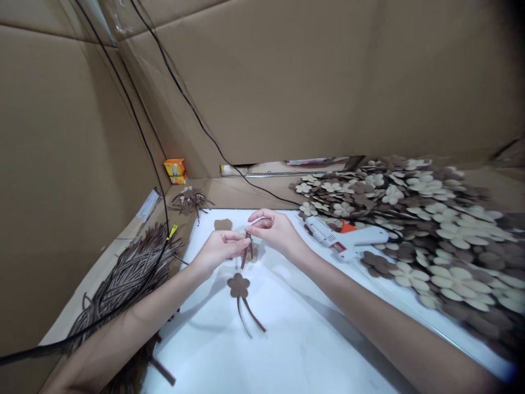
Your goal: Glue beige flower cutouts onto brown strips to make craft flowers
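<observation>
Over the white board, my left hand [219, 250] and my right hand [279, 230] come together, fingertips nearly touching. Between them is a thin brown strip [244, 258], its ends hanging down; both hands are closed in a pinch on it. The fingers hide its upper part. Just below, a brown felt flower [238, 285] lies flat on the board, with two narrow strips trailing from its lower edge. A glue gun [348, 238], white with an orange part, lies on its side to the right of my right hand.
Brown and cream felt flowers [426, 186] are heaped on the right. Many brown strips [131, 268] lie left, near a small flower pile [191, 200]. An orange box [175, 171] stands in the corner. Black cables [186, 101] cross the cardboard walls [307, 82].
</observation>
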A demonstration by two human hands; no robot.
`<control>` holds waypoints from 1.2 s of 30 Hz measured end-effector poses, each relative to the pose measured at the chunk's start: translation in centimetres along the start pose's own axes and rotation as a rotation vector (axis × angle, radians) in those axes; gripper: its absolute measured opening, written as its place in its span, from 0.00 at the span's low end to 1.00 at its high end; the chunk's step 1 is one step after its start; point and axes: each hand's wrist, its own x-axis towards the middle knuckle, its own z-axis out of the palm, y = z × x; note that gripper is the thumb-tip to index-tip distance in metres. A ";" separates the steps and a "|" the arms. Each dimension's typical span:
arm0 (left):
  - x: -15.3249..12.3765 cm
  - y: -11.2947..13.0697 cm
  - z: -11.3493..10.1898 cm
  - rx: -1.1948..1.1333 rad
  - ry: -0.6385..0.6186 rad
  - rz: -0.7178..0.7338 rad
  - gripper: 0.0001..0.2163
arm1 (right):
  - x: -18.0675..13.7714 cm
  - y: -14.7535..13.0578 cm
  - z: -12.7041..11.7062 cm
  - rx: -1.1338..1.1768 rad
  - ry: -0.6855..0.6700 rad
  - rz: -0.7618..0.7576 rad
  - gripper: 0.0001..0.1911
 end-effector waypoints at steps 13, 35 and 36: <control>0.1 -0.3 0.8 -0.075 0.087 0.118 0.16 | -1.9 -0.1 2.2 0.152 0.131 -0.048 0.15; 6.1 2.6 -4.5 0.773 -0.567 0.014 0.05 | -4.9 3.4 0.5 -1.182 0.004 -0.261 0.13; 6.3 2.6 -4.4 0.790 -0.591 0.000 0.04 | -4.5 3.6 0.3 -1.172 -0.029 -0.267 0.12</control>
